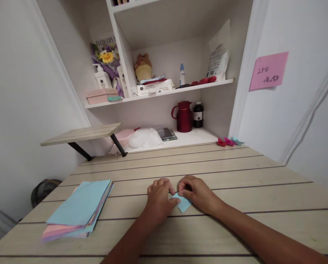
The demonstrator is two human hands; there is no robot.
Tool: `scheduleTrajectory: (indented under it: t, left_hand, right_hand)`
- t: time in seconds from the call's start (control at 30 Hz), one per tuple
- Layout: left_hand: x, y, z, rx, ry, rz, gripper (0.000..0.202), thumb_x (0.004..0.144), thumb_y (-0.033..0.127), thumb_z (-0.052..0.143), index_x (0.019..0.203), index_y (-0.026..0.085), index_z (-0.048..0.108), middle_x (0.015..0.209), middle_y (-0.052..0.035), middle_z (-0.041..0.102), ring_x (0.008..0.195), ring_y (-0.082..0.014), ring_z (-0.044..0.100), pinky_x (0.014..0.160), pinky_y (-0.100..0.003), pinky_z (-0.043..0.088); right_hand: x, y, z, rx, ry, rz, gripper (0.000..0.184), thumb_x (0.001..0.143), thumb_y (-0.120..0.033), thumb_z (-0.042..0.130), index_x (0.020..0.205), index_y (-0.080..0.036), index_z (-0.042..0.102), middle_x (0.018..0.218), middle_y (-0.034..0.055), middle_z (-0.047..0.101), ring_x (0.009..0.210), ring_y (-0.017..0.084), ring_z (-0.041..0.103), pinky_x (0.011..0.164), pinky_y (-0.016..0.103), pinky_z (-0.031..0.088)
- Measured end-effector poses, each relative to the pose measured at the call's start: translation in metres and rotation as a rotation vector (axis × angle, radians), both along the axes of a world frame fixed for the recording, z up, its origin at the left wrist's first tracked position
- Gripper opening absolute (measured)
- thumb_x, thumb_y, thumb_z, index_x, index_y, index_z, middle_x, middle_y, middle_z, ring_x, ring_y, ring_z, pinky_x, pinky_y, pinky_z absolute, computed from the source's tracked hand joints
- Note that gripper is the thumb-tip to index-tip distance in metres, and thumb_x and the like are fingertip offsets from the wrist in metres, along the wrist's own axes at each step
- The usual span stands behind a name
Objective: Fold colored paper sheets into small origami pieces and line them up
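Observation:
A small folded piece of light blue paper [183,204] lies on the wooden table between my two hands, one corner pointing toward me. My left hand [160,198] rests at its left side, with the thumb pressing on the paper and the fingers curled beyond its far edge. Thumb and forefinger of my right hand [198,192] pinch the paper's upper edge. Part of the sheet is hidden under the fingers. To the left lies a stack of coloured paper [80,205], light blue on top with pink and purple sheets below.
Small folded paper pieces [229,142] in red, pink and blue sit at the table's far right edge. A raised wooden stand [84,134] is at the back left. Behind the table, a white shelf [164,93] holds bottles and boxes, with a red jug [184,117] below.

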State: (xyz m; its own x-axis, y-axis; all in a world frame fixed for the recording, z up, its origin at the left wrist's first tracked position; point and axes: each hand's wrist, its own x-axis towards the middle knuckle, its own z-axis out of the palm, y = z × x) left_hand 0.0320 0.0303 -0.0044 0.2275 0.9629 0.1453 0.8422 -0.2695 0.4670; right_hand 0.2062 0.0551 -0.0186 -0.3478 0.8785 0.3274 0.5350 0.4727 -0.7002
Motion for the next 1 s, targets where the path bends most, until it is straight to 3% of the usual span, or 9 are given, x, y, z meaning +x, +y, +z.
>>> scheduleTrajectory:
  t: [0.13,0.27,0.47,0.57,0.7,0.8,0.93,1.0]
  left_hand:
    - [0.01,0.001,-0.012,0.059,-0.071,0.065,0.014,0.068,0.024,0.071,0.076,0.024,0.06,0.126,-0.0029,0.059,0.12,-0.0251,0.047,0.103,-0.046,0.026]
    - [0.013,-0.001,-0.019,0.131,-0.129,0.037,0.015,0.067,0.019,0.071,0.071,0.023,0.057,0.117,-0.0022,0.064,0.116,-0.024,0.052,0.104,-0.048,0.025]
    - [0.009,0.0,-0.014,0.126,-0.135,-0.012,0.017,0.068,0.017,0.073,0.068,0.021,0.057,0.115,-0.0036,0.064,0.113,-0.0249,0.054,0.102,-0.052,0.027]
    - [0.008,-0.002,-0.01,0.126,-0.13,-0.028,0.019,0.068,0.015,0.074,0.069,0.021,0.056,0.113,-0.0038,0.065,0.113,-0.0248,0.054,0.102,-0.053,0.026]
    - [0.008,-0.003,-0.01,0.146,-0.131,-0.048,0.02,0.07,0.013,0.073,0.07,0.021,0.054,0.112,-0.004,0.064,0.112,-0.0238,0.055,0.103,-0.052,0.026]
    - [0.008,-0.001,-0.014,0.182,-0.174,-0.016,0.026,0.067,0.015,0.075,0.084,0.022,0.057,0.11,-0.0051,0.064,0.112,-0.0258,0.055,0.101,-0.051,0.03]
    - [0.005,0.004,-0.022,0.172,-0.356,0.113,0.069,0.06,0.022,0.082,0.12,0.021,0.048,0.117,-0.0093,0.061,0.104,-0.0276,0.058,0.096,-0.048,0.038]
    - [0.005,0.006,-0.025,0.185,-0.455,0.166,0.073,0.059,0.023,0.082,0.122,0.021,0.047,0.118,-0.0102,0.06,0.1,-0.0273,0.059,0.093,-0.047,0.041]
  right_hand:
    - [0.006,-0.001,0.003,-0.012,0.004,0.014,0.009,0.073,-0.012,0.061,0.07,-0.02,0.062,0.075,0.0005,0.066,0.075,0.017,0.058,0.069,0.027,0.041]
    - [0.01,-0.001,0.006,-0.019,-0.049,0.004,0.013,0.07,-0.013,0.066,0.077,-0.021,0.06,0.073,-0.002,0.062,0.07,0.016,0.055,0.064,0.026,0.039]
    - [0.013,0.001,0.005,-0.013,-0.116,0.041,0.011,0.072,-0.014,0.067,0.08,-0.022,0.065,0.079,0.0011,0.063,0.077,0.018,0.057,0.07,0.028,0.042]
    - [0.013,0.001,0.006,-0.056,-0.087,0.029,0.025,0.07,-0.015,0.068,0.094,-0.023,0.066,0.085,0.0023,0.064,0.079,0.019,0.057,0.072,0.029,0.043]
    - [0.008,-0.003,0.007,-0.079,-0.029,0.061,0.005,0.074,-0.018,0.066,0.077,-0.021,0.066,0.079,0.0014,0.062,0.078,0.019,0.057,0.073,0.03,0.044]
    - [0.005,-0.006,0.008,-0.099,0.077,0.075,0.006,0.078,-0.021,0.064,0.072,-0.021,0.063,0.077,0.0003,0.061,0.075,0.018,0.057,0.07,0.029,0.043]
    - [0.003,-0.007,0.009,-0.135,0.243,0.065,0.008,0.079,-0.027,0.063,0.075,-0.021,0.062,0.075,-0.0003,0.062,0.074,0.017,0.056,0.069,0.028,0.043]
    - [0.003,-0.007,0.01,-0.119,0.323,0.04,0.009,0.08,-0.029,0.063,0.076,-0.021,0.062,0.077,0.0,0.063,0.076,0.018,0.057,0.072,0.029,0.043]
